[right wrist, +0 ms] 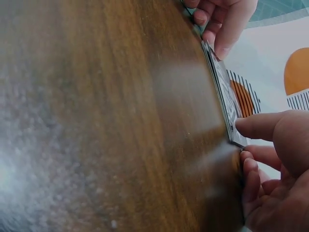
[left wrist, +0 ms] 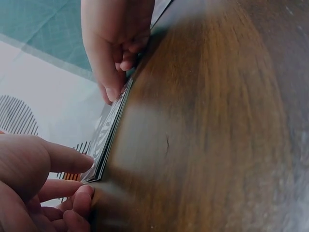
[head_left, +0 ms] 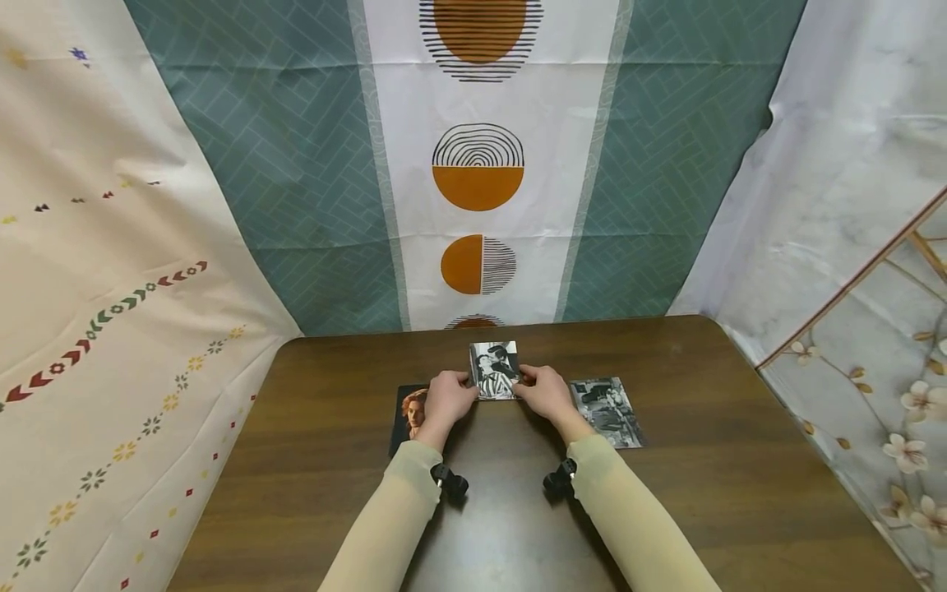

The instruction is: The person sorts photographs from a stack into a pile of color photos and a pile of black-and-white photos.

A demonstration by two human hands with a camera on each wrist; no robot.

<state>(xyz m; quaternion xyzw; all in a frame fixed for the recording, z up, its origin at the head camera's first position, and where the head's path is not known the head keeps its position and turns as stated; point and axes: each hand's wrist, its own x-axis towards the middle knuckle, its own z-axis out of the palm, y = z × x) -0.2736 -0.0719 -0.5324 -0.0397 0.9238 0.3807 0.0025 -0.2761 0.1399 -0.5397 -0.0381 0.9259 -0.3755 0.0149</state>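
— Photographs, a small stack point(head_left: 494, 372) of them, lie flat on the desk point(head_left: 740, 493) straight ahead of the person, just beyond both hands. Which hand is nearer?

— Neither, really. The left hand point(head_left: 447, 398) pinches the stack's near-left corner and the right hand point(head_left: 546, 391) pinches the near-right one, so both are on it at once. In the left wrist view the left hand's fingers point(left wrist: 67, 159) curl against the stack's edge point(left wrist: 110, 134); the right wrist view shows the right hand's fingers point(right wrist: 258, 126) doing the same at its own corner point(right wrist: 227, 108).

— And the long axis?

— It runs away from the person, toward the patterned curtain point(head_left: 479, 164); the short near edge spans between the two hands.

— Any crowding?

— On each side, yes. A colour portrait point(head_left: 410, 415) lies just left, partly under the left wrist, and a black-and-white print point(head_left: 607, 411) lies just right, close to the right wrist. Neither touches the stack, as far as I can tell.

— Open room, then?

— Mostly toward the person, where bare wood stretches between the sleeves, and a narrower strip beyond the stack before the desk's far edge meets the curtain.
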